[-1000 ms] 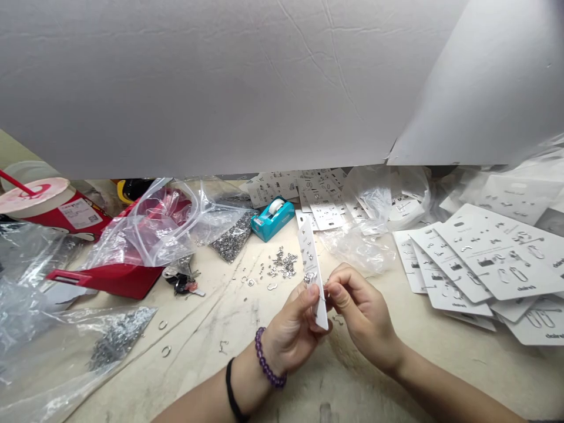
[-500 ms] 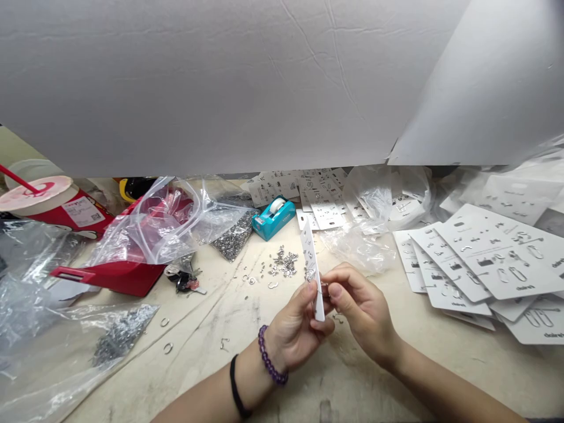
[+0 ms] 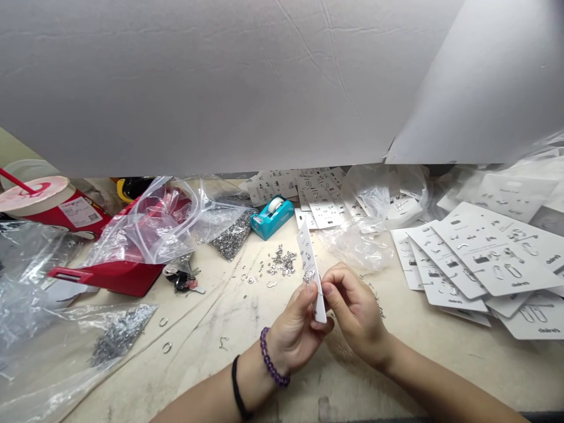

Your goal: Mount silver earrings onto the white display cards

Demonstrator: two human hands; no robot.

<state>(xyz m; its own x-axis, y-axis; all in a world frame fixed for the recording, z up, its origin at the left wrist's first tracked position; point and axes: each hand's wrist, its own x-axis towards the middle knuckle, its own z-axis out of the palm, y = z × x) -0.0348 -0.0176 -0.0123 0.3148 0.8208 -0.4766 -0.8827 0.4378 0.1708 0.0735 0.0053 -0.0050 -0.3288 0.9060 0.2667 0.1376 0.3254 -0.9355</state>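
Observation:
My left hand (image 3: pixel 299 320), with a purple bead bracelet and a black band at the wrist, grips a white earring card (image 3: pixel 305 252). The card stands upright, almost edge-on to me, and small metal earrings show on its left face. My right hand (image 3: pixel 355 308) is closed in a pinch against the card's right face, near its lower part. Whatever lies between those fingertips is hidden or too small to name. Beyond the card, small metal earring backs (image 3: pixel 283 260) lie in a loose heap on the table (image 3: pixel 207 376).
Filled earring cards (image 3: pixel 497 247) are stacked at the right. A teal tape dispenser (image 3: pixel 272 218) stands behind the heap. Plastic bags (image 3: pixel 118 335) of small parts, a red tray (image 3: pixel 127 279) and a drink cup (image 3: pixel 66 205) crowd the left. A white board (image 3: pixel 247 88) overhangs the back.
My right hand has drawn in against the card, its fingers bunching more tightly. The card has turned slightly, showing a little more of its left face.

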